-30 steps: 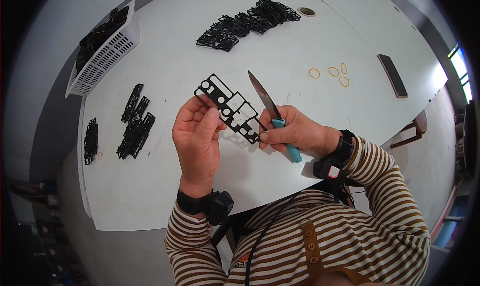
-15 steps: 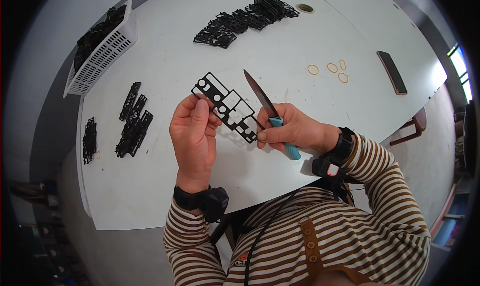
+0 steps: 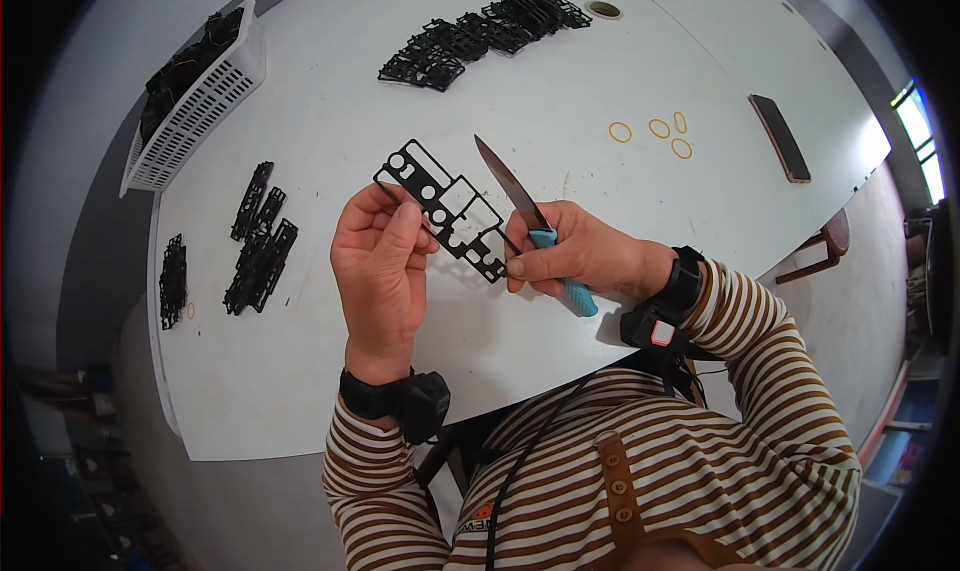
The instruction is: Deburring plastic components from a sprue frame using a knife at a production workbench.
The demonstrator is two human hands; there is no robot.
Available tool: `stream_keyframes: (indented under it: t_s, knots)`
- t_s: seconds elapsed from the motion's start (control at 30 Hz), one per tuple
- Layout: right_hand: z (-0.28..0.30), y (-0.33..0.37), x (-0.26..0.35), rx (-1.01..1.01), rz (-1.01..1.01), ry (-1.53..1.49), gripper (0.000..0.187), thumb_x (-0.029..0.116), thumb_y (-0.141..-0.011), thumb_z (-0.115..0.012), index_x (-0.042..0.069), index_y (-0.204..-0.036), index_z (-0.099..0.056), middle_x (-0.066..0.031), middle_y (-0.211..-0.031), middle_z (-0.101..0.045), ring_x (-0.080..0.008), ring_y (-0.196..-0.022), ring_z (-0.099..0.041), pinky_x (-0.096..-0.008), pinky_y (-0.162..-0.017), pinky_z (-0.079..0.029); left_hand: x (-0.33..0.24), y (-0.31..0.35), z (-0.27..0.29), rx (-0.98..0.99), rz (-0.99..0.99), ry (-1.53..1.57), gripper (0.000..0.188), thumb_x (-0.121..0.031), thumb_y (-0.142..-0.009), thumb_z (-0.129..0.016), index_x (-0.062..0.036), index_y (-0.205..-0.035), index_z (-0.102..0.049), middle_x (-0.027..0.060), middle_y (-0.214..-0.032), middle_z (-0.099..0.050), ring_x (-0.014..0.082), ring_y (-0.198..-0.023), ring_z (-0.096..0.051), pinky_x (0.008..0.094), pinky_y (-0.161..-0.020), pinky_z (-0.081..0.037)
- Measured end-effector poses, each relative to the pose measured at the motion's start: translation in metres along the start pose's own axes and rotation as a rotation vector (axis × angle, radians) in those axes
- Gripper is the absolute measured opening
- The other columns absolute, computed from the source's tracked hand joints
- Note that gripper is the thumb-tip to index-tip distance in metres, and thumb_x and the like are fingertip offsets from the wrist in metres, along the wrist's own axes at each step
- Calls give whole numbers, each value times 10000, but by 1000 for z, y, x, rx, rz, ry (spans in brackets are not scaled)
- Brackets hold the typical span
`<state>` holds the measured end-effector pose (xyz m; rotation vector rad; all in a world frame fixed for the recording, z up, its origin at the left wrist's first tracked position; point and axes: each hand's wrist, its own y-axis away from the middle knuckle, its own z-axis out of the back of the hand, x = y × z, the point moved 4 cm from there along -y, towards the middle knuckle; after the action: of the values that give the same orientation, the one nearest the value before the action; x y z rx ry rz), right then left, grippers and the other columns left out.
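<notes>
Between my two hands, above the white table, a flat black plastic frame point(image 3: 436, 205) with round and square cut-outs is held at a slant. My left hand point(image 3: 385, 261) pinches its left long edge between thumb and fingers. With thumb and fingertips, my right hand point(image 3: 585, 251) grips the frame's lower right corner. That same right hand also holds a knife point(image 3: 543, 238) with a turquoise handle, its blade pointing up and away to the left, beside the frame. Some fingertips of both hands are hidden behind the frame.
Stacked black frames point(image 3: 480, 36) lie at the far side of the white table point(image 3: 400, 421). More bundles point(image 3: 262, 256) lie at the left, near a white basket point(image 3: 205, 106) of black parts. Yellow rubber bands point(image 3: 659, 129) and a phone point(image 3: 780, 139) are at the right.
The frame, knife and both hands sit slightly farther left in the picture, as does the whole table scene. Both grips look the same as before.
</notes>
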<state>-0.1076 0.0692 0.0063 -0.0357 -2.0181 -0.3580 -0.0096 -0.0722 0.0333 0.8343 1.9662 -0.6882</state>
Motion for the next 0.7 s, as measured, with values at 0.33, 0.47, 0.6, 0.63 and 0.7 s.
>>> stream_keyframes:
  t_s: [0.33,0.47,0.6,0.63,0.7]
  knots:
    - [-1,0,-4,24,11,-36,100,31,-771,-590,23,-788,-491,-119,-705,-593,-95,-469,-456,-220,-451,-372,6,5,-8,128,109,171,134,-142,-850,-560,-41,-922,-509,43,-890,-549,120,-763,-530,278,-726,-464]
    - [-1,-1,-5,42,-13,-42,91,30,-777,-597,27,-799,-509,-110,-719,-593,-88,-481,-474,-204,-452,-377,10,4,-7,177,143,168,147,-164,-873,-523,-39,-944,-493,74,-967,-551,153,-834,-556,316,-771,-470]
    - [0,0,-4,35,-10,-83,83,33,-782,-599,29,-806,-520,-109,-722,-595,-85,-482,-483,-196,-450,-378,11,3,-13,216,165,212,156,-165,-881,-503,-40,-971,-477,104,-1023,-549,187,-916,-563,345,-791,-475]
    - [0,0,-3,32,3,-101,81,35,-783,-599,28,-807,-522,-111,-720,-596,-85,-480,-482,-196,-449,-378,13,4,-13,216,173,216,156,-165,-881,-503,-40,-971,-477,104,-1023,-549,187,-916,-563,345,-791,-475]
    - [2,-2,-4,20,3,-111,80,38,-784,-599,28,-810,-524,-111,-716,-597,-86,-476,-480,-196,-448,-377,15,4,-14,225,190,212,152,-151,-880,-503,-43,-985,-476,117,-1044,-546,201,-940,-563,343,-793,-477]
